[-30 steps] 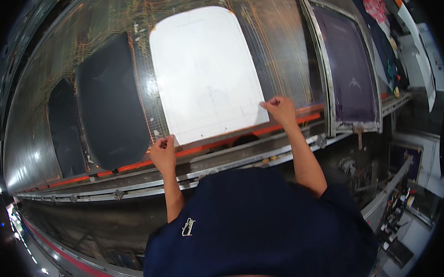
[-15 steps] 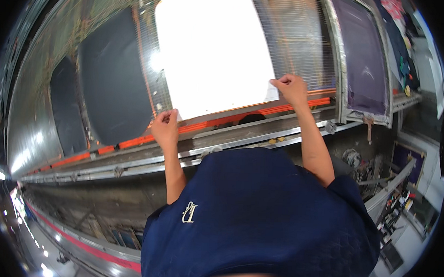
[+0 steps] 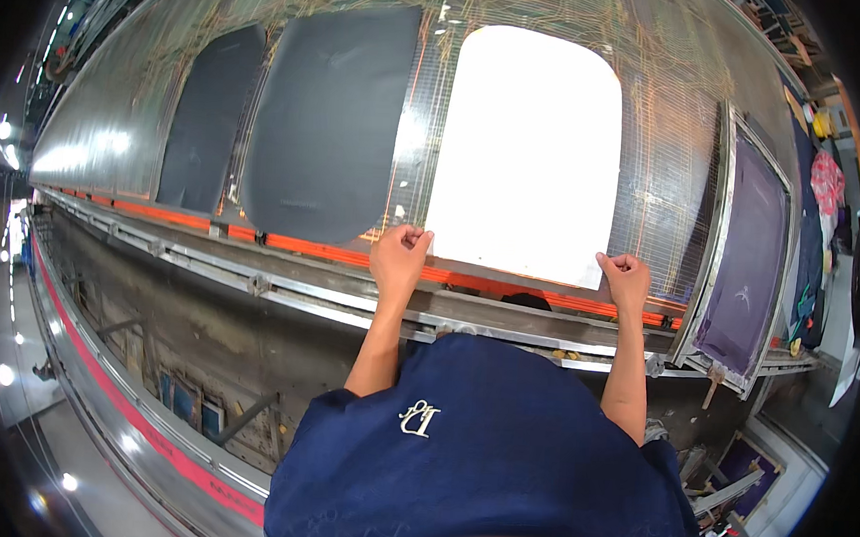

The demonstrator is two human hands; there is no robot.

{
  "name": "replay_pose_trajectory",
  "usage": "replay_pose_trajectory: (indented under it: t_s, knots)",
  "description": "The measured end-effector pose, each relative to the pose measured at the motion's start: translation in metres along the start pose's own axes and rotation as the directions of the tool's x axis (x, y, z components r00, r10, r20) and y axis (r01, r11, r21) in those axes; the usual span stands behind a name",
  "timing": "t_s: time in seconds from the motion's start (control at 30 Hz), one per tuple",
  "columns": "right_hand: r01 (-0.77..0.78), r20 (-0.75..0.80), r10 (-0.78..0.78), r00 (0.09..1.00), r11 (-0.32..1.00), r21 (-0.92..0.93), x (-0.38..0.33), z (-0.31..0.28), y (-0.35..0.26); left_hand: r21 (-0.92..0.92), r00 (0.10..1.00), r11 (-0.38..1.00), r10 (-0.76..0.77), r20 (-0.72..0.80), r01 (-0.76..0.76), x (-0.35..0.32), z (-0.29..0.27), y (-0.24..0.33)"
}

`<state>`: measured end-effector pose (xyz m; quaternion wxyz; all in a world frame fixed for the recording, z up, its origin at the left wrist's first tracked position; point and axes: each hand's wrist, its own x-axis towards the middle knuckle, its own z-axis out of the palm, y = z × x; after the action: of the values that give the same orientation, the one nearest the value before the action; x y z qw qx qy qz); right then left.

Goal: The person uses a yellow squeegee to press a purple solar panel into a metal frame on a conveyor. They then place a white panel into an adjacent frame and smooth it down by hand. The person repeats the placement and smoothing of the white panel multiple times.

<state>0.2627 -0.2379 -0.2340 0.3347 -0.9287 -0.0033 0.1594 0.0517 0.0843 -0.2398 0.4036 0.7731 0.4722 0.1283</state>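
Note:
A large white sheet (image 3: 536,148) with rounded top corners lies on a long sloped mesh table (image 3: 666,135). My left hand (image 3: 399,255) pinches the sheet's lower left corner, fingers closed on its edge. My right hand (image 3: 625,278) grips the lower right corner in a fist. Both forearms reach up from my dark blue shirt (image 3: 479,453) at the bottom. The sheet's lower edge rests just above an orange rail (image 3: 316,247) along the table's front.
Two dark grey sheets (image 3: 331,120) of the same shape lie to the left on the mesh. A framed purple screen (image 3: 752,254) stands at the right. A metal frame and rails (image 3: 209,268) run below the table; a red floor stripe (image 3: 145,429) curves at lower left.
The view has swung, so the white sheet now sits further right in the picture. Both hands stay on its lower corners, now nearly level with each other.

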Motion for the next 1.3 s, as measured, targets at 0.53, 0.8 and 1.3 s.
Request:
replay_pose_trajectory:
  t_s: [0.53, 0.8, 1.3]
  knots:
    - [0.062, -0.016, -0.063, 0.998, 0.994, -0.089, -0.002, 0.002, -0.001, 0.066, 0.997, 0.995, 0.068, 0.02, -0.069, 0.0, -0.003, 0.001]
    - [0.425, -0.087, -0.491, 0.867, 0.82, -0.384, -0.021, 0.019, -0.04, 0.303, 0.939, 0.891, 0.343, 0.034, -0.337, 0.006, 0.001, 0.029]
    - [0.703, 0.282, -0.649, 0.707, 0.603, -0.376, -0.001, 0.06, -0.074, 0.126, 0.436, 0.418, 0.848, 0.302, -0.9, 0.174, 0.186, 0.164]
